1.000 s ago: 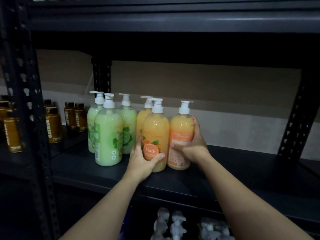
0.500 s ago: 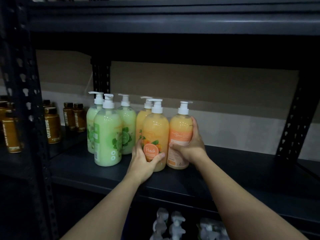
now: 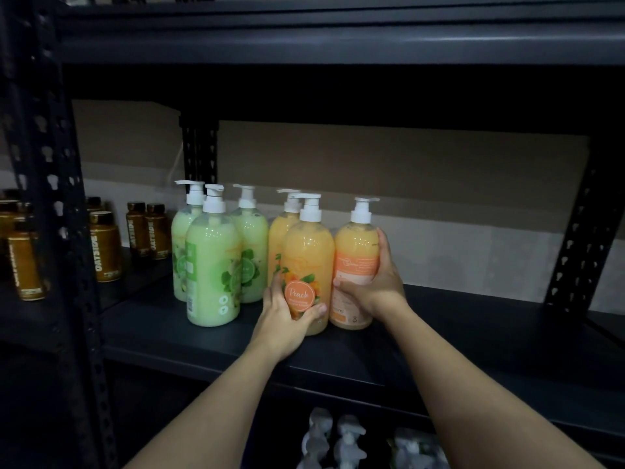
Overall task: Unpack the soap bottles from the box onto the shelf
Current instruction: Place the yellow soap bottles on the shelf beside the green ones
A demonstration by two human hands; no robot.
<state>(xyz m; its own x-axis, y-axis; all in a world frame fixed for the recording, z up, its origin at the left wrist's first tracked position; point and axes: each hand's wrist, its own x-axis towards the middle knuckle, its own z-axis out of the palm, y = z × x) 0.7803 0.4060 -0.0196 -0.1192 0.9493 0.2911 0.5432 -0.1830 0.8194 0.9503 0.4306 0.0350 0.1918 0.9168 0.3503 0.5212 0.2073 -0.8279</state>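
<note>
Two bottles (image 3: 306, 252) near shelf (image 3: 473, 333) edge: fingers (image 3: 382, 240) of left hand (image 3: 282, 321), right hand (image 3: 375, 287) wrap each.

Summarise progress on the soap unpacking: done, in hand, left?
Done: three green plastic pump bottles and a rear orange pump bottle stand on the dark metal shelf. In hand: left hand grips the front orange Peach-labelled bottle, right hand grips the rightmost orange bottle, both on the shelf. Left: white pump tops below suggest more to unpack.
</note>
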